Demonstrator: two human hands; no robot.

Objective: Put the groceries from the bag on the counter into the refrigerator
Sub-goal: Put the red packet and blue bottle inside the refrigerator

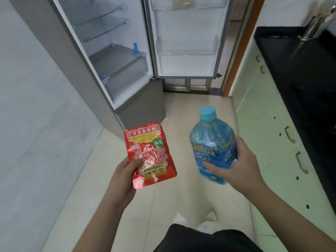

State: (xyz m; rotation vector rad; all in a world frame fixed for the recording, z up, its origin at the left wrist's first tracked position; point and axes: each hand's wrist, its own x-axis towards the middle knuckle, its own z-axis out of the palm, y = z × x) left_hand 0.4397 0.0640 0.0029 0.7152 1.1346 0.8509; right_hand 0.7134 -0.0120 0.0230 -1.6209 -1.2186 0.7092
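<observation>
Open refrigerator (116, 57) shelves lie unobstructed ahead; its swung-out door (185, 42) and counter (291, 73) flank the right.

Red foil packet (150, 155) near left, held flat; blue bottle (212, 142) near right, upright, capped; fridge (116, 57) open, far.

Red snack packet (149, 155) with upside-down Chinese print and "200", blue bottle (213, 144) label unreadable

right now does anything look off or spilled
Nothing spilled or damaged. The fridge stands open. The left hand holds a red packet upside down, its print inverted; the right hand holds a capped bottle.
</observation>
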